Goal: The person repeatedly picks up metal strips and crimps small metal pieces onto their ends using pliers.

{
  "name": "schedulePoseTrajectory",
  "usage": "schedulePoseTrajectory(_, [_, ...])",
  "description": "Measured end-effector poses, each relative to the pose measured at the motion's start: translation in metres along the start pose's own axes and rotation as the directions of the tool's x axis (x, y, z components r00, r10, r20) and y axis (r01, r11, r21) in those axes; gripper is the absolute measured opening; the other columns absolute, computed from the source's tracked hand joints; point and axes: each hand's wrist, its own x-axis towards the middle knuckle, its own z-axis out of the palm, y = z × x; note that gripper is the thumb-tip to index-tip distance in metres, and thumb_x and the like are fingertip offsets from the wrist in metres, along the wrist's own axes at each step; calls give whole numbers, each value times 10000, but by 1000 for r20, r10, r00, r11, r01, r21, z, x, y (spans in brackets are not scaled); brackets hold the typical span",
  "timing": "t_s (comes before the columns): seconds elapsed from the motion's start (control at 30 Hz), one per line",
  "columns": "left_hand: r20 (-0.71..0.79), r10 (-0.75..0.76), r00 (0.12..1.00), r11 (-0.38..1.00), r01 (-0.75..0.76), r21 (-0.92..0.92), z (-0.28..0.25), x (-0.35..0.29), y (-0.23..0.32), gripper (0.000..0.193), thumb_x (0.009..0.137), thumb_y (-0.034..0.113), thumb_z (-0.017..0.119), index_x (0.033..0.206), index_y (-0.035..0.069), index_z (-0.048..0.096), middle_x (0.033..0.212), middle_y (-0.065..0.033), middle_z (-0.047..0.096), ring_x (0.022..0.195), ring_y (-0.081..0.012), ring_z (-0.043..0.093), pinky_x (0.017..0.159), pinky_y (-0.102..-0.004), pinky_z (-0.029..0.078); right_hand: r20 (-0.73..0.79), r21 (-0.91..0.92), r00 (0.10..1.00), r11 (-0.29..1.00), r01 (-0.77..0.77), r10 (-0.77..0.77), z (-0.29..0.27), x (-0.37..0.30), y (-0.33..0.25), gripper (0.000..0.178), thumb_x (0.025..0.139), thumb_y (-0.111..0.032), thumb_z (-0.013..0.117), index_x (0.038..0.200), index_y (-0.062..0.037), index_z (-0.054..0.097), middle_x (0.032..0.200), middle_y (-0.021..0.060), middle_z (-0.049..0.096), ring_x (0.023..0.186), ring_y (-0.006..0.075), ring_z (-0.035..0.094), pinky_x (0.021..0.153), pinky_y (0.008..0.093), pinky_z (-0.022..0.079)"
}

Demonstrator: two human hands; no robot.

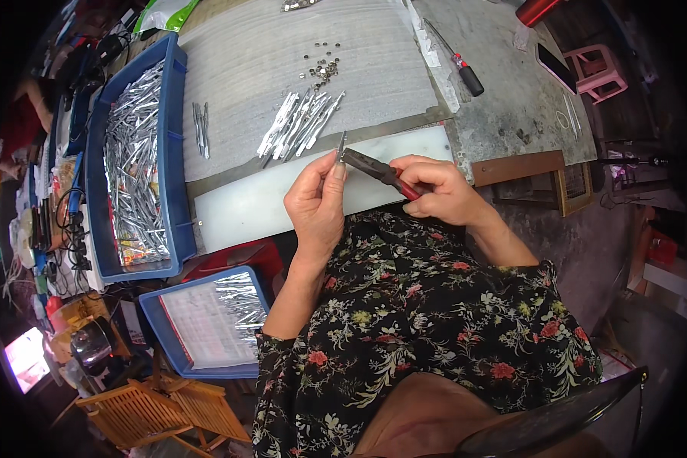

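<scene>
Pinching a metal strip (343, 142) (left fingers (334, 183)), right fingers (426, 171) wrapped round red-handled pliers (375, 168).

On the grey surface (504, 126), a pale ribbed sheet (237, 69) with a fanned pile of slender silvery metal pieces (301, 126), a small bundle of similar pieces (201, 131) to its left, and a scatter of small round metal parts (326, 73) just beyond the pile. Along the near edge, a smooth white board (252, 204), with a long blue tray (177, 156) of more such pieces at the left end and a green-and-white bag (166, 15) beyond that. To the right, a screwdriver (469, 79) with a red and black handle, a phone (556, 67) and slim pale rods (572, 114)
</scene>
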Motion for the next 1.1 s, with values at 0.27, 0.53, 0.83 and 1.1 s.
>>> schedulePoseTrajectory(0.27, [-6, 61, 998, 998, -61, -4, 1, 1, 0, 204, 818, 53, 556, 995, -49, 556, 773, -39, 578, 650, -58, 510, 579, -169, 409, 146, 584, 966, 770, -256, 211, -1, 1, 12, 161, 586, 4, 584, 738, 12, 532, 958, 78, 538, 797, 104, 481, 687, 229, 390])
schedulePoseTrajectory(0.53, [-43, -44, 998, 998, 43, -42, -1, 2, 2, 206, 816, 65, 561, 997, -32, 559, 715, -20, 573, 551, -18, 440, 462, -141, 329, -32, 124, 999, 992, -23, 27, 0, -1, 4, 218, 574, -19, 622, 774, -3, 536, 1004, 89, 510, 868, 157, 498, 751, 259, 391])
schedulePoseTrajectory(0.83, [0, -48, 999, 999, 48, -11, 2, 1, 6, 188, 822, 76, 554, 975, -32, 568, 732, -6, 560, 597, -24, 454, 489, -141, 335, -16, 82, 999, 996, -38, 39, 3, -1, 2, 203, 574, -14, 626, 746, -1, 519, 975, 92, 516, 869, 173, 504, 753, 272, 398])
schedulePoseTrajectory(1.1, [16, -46, 999, 999, 46, 24, -3, -1, 1, 183, 827, 20, 529, 991, -56, 561, 820, -37, 588, 714, -56, 521, 637, -171, 427, -24, 41, 1000, 999, -16, 17, 4, -1, 0, 181, 581, -12, 619, 723, 1, 507, 931, 96, 525, 836, 176, 510, 728, 267, 401])
